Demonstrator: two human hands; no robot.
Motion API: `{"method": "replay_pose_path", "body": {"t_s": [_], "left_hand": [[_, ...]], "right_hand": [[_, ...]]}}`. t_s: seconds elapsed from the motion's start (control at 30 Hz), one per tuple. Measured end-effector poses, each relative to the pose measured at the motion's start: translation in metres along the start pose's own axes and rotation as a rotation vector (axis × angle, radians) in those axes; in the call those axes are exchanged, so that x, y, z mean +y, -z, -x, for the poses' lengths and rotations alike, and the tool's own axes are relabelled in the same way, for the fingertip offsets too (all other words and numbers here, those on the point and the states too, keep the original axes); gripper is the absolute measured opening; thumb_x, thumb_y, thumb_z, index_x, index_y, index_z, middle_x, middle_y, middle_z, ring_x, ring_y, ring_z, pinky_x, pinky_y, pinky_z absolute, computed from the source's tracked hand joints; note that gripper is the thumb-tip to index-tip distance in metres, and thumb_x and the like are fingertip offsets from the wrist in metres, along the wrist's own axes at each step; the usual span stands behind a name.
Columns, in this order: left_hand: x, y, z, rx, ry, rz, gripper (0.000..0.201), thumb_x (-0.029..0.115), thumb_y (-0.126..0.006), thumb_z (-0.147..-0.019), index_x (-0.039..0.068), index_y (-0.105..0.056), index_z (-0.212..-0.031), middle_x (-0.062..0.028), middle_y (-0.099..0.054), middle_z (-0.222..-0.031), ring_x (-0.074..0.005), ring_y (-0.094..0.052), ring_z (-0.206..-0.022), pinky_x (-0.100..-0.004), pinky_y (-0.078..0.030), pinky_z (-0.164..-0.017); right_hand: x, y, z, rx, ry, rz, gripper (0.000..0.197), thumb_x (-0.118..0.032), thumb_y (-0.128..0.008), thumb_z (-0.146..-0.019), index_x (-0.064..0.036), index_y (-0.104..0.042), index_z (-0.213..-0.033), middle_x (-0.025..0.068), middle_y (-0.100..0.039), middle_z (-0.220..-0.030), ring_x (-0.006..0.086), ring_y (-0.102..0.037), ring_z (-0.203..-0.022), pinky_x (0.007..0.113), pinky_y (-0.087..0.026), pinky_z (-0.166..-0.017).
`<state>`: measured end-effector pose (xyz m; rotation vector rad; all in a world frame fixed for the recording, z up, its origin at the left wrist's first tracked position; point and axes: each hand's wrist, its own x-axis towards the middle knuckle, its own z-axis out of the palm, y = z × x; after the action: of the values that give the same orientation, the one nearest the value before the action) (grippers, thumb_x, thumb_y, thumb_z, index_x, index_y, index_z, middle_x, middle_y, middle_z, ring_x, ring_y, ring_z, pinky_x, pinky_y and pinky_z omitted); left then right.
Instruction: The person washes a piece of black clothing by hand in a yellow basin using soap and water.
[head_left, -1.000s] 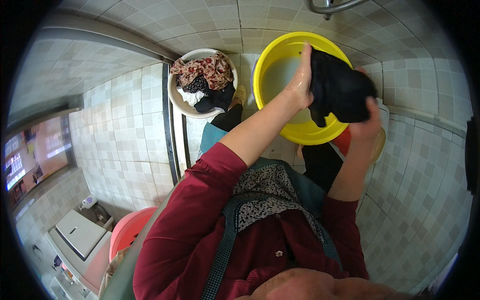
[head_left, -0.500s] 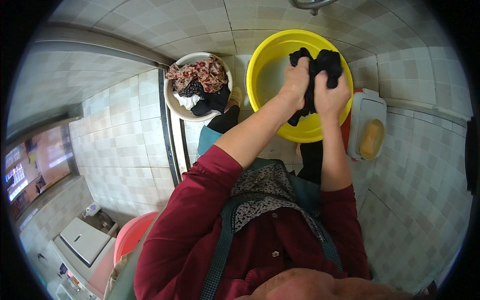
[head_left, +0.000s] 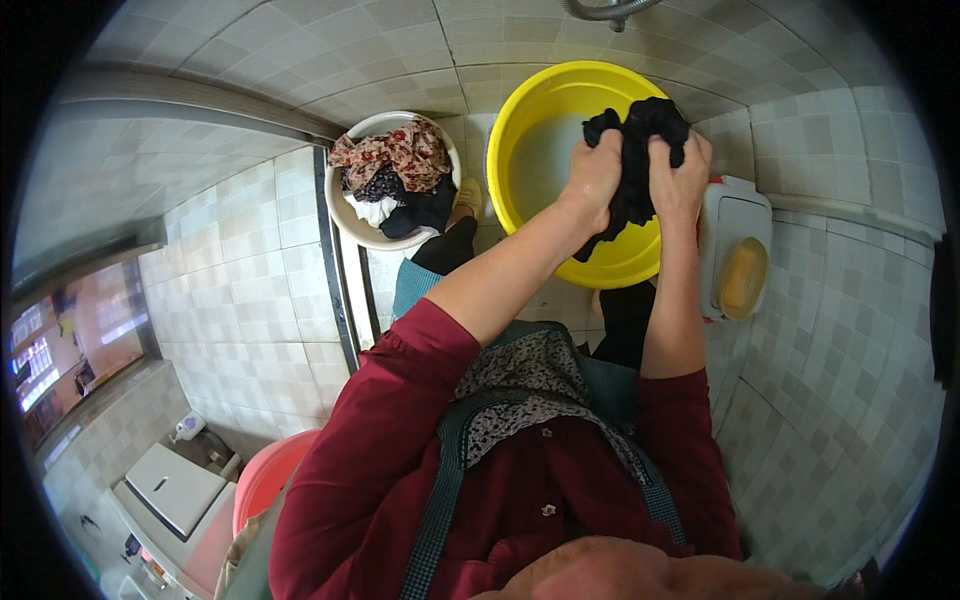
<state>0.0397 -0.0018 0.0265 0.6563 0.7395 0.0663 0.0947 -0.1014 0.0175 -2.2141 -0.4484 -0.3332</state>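
Observation:
A bunched black cloth garment (head_left: 633, 180) hangs between my two hands over the yellow basin (head_left: 515, 190). Its exact kind is hidden by the folds. My left hand (head_left: 594, 178) grips one side, with the thumb on top. My right hand (head_left: 682, 178) is closed on the other side, near the basin's right rim. A lower end of the cloth droops toward the near rim. Pale, cloudy water (head_left: 545, 150) shows at the left inside the basin.
Left of the basin stands a white tub (head_left: 342, 205) heaped with clothes, a floral cloth (head_left: 405, 155) on top. To the right, a yellowish bar (head_left: 741, 279) lies in a dish on a white container (head_left: 722, 210). A pink basin (head_left: 265, 480) is behind at lower left.
My right hand has shifted right, drawing the black garment wider between both hands. My left hand stays nearly in place. The view has shifted slightly.

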Motion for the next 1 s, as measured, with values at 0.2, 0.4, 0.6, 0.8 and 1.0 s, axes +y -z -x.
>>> {"method": "replay_pose_path", "body": {"t_s": [0.2, 0.4, 0.6, 0.8, 1.0], "left_hand": [[0.007, 0.023, -0.017, -0.002, -0.312, -0.472, 0.042, 0.026, -0.060, -0.082, 0.003, -0.051, -0.116, -0.0160, -0.062, -0.096, -0.0310, -0.061, -0.091, -0.0409, -0.049, -0.082], [0.012, 0.023, -0.003, 0.008, -0.481, -0.812, 0.041, 0.021, -0.061, -0.081, 0.001, -0.051, -0.116, -0.0150, -0.062, -0.096, -0.0268, -0.062, -0.087, -0.0386, -0.050, -0.079], [-0.007, -0.003, 0.003, 0.018, 0.112, -0.089, 0.034, 0.026, -0.048, -0.089, -0.002, -0.052, -0.108, -0.0179, -0.059, -0.098, -0.0263, -0.061, -0.084, -0.0429, -0.052, -0.067], [-0.002, -0.006, -0.002, -0.171, -0.003, 0.141, 0.050, 0.041, -0.053, -0.092, 0.008, -0.041, -0.127, -0.0114, -0.057, -0.110, -0.0224, -0.059, -0.096, -0.0368, -0.051, -0.081], [0.009, 0.009, -0.025, -0.137, 0.051, 0.187, 0.058, 0.056, -0.046, -0.092, 0.005, -0.054, -0.118, -0.0084, -0.064, -0.098, -0.0197, -0.063, -0.087, -0.0359, -0.052, -0.080]], "right_hand": [[-0.070, 0.018, 0.046, -0.271, 0.317, -0.198, 0.029, -0.015, -0.072, -0.061, -0.0020, -0.058, -0.083, 0.0158, -0.052, -0.101, 0.0340, -0.056, -0.090, 0.039, -0.047, -0.077], [-0.076, 0.012, 0.054, -0.187, 0.444, -0.118, 0.030, -0.016, -0.074, -0.056, -0.0048, -0.056, -0.077, 0.0107, -0.053, -0.093, 0.0338, -0.056, -0.083, 0.040, -0.048, -0.073], [0.008, -0.008, -0.002, 0.124, -0.042, 0.103, 0.029, -0.023, -0.065, -0.070, -0.0005, -0.061, -0.089, 0.0207, -0.061, -0.089, 0.0382, -0.061, -0.079, 0.041, -0.049, -0.074], [0.009, 0.022, -0.009, 0.003, -0.590, -0.833, 0.049, -0.010, -0.053, -0.080, -0.0015, -0.049, -0.128, 0.0133, -0.057, -0.117, 0.0256, -0.055, -0.110, 0.034, -0.044, -0.094], [-0.066, 0.037, 0.046, -0.341, 0.164, -0.418, 0.036, -0.009, -0.055, -0.074, -0.0021, -0.057, -0.109, 0.0157, -0.056, -0.113, 0.0275, -0.057, -0.105, 0.032, -0.044, -0.093]]}}
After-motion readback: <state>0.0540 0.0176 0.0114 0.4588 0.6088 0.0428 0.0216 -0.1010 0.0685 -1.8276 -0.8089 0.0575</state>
